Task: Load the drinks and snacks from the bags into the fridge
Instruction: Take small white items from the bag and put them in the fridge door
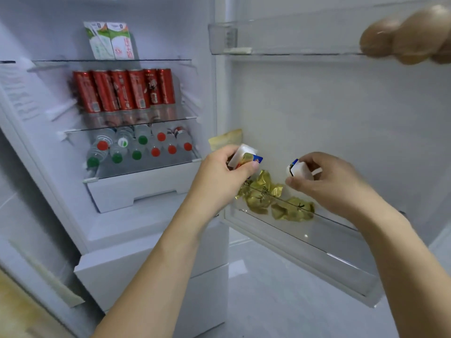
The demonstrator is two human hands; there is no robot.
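A white snack packet [246, 156] is pinched in the left hand [227, 169], another [301, 171] in the right hand [327, 181]. Dropped carelessly, either could miss the door shelf [305, 236].

Two milk cartons [109, 41] are carried by the top glass shelf [156, 60]; red cans [124, 90] and bottles [139, 145] by lower shelves.

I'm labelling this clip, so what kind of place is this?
Probably a home kitchen, at an open fridge. Its shelves hold red cans and water bottles, and the door bin holds gold-wrapped snacks.
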